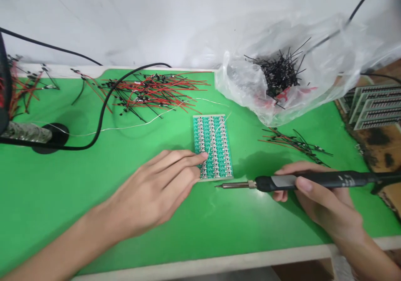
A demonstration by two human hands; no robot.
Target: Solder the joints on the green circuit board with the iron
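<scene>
A green circuit board with rows of shiny solder points lies on the green work surface. My left hand is closed on its left edge, fingers together and fingertips on the face. Thin solder wire crosses the board down to my fingertip; whether it is also pinched there is unclear. In my right hand is a black soldering iron, gripped like a pen. Its metal tip points left, just below the board's lower edge, apart from it.
Red and black wire leads are heaped behind the board, with a smaller bunch at right. A plastic bag holds black leads. Stacked boards stand far right. A black cable arcs near the solder spool.
</scene>
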